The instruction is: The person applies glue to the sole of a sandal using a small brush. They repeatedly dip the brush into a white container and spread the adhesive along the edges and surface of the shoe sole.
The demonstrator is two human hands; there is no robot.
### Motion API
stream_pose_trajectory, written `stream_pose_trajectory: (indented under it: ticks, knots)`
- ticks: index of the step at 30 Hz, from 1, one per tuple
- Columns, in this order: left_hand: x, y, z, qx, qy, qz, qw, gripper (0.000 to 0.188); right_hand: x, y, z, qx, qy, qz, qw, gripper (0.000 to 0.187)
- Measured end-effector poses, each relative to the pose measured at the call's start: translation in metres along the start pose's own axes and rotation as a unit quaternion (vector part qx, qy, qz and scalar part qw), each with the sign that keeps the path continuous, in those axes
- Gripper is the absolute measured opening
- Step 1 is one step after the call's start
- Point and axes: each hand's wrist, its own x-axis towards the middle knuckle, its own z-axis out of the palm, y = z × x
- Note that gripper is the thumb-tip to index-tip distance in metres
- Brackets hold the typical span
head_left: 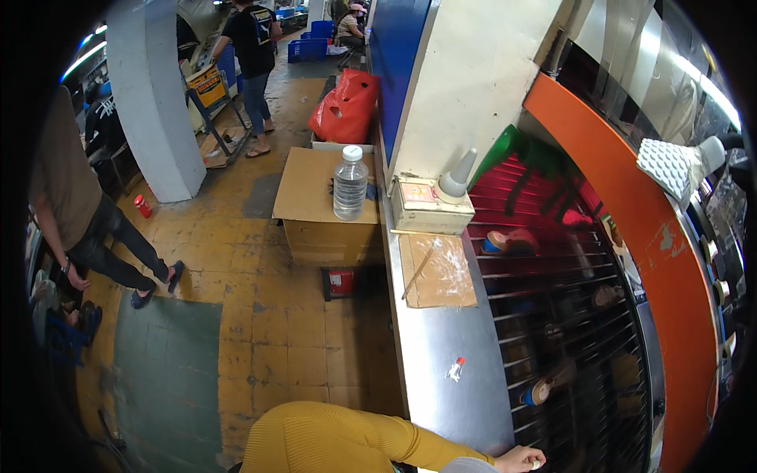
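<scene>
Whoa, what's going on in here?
Someone in a yellow sleeve has their left hand by the edge of a metal ledge, next to a row of dark bars. Something small and white shows at the fingertips, too small to name. Blue-and-tan pieces lie on the bars. Farther off, a person in black is standing.

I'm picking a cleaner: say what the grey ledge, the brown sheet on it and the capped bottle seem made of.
Grey ledge: likely metal, satin, by its blurred sheen. Brown sheet: probably cardboard, matte, by its papery face. Capped bottle: see-through, glossy; plastic or glass.
</scene>
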Motion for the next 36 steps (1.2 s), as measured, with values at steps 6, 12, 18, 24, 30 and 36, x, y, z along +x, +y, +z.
stream_pose_trajectory:
  ticks: [6, 12, 18, 24, 30, 36]
  knots:
    - [0.008, 0.0, 0.003, -0.164, -0.052, -0.099, 0.98, 0.035, 0.019, 0.004, -0.009, 0.016, 0.0, 0.011, 1.0, 0.053]
    - [0.012, 0.012, -0.012, -0.22, -0.085, -0.191, 0.953, 0.046, 0.025, 0.022, -0.035, 0.092, 0.022, 0.023, 0.995, 0.047]
    - [0.013, 0.021, -0.01, -0.316, -0.106, -0.39, 0.858, 0.058, 0.003, 0.047, -0.09, 0.278, 0.021, 0.028, 0.96, 0.041]
    - [-0.005, 0.018, -0.003, -0.523, -0.281, -0.238, 0.769, 0.05, -0.034, 0.082, -0.084, 0.424, -0.063, -0.166, 0.888, 0.044]
    - [-0.007, 0.008, -0.04, -0.535, -0.371, -0.344, 0.677, 0.059, -0.123, 0.035, -0.13, 0.483, -0.244, -0.154, 0.827, 0.031]
    - [-0.012, -0.005, -0.054, -0.402, -0.442, -0.412, 0.688, 0.058, -0.167, 0.049, -0.104, 0.508, -0.134, -0.195, 0.828, 0.036]
